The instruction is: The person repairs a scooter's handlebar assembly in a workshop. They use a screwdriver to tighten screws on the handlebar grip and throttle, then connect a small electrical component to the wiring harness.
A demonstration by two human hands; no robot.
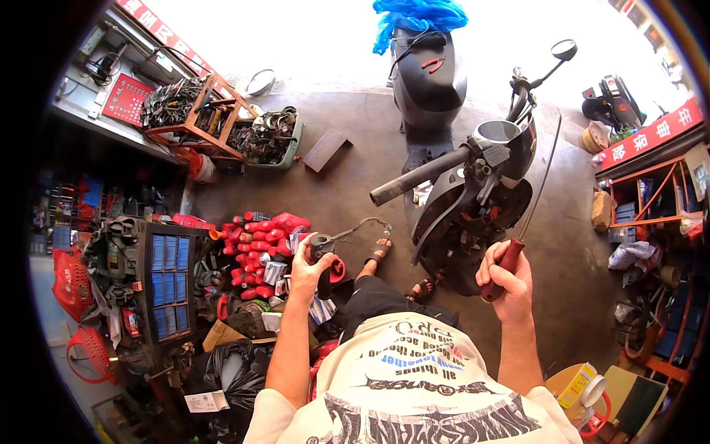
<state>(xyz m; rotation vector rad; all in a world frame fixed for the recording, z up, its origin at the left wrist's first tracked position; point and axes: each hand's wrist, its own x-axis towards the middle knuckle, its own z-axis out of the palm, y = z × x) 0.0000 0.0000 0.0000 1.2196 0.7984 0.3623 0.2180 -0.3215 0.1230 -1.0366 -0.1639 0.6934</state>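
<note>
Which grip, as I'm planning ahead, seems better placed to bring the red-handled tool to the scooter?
Probably the right grip: it holds the red-handled tool near the scooter, while the left grip holds a black cabled part.

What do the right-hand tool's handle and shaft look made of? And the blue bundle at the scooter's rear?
Handle: dark red, smooth, slight sheen; likely plastic, though lacquered wood is possible.
Shaft: long, thin, greyish; probably steel, finish unclear.
Blue bundle: thin, crinkled, shiny folds; looks like plastic film.
</note>
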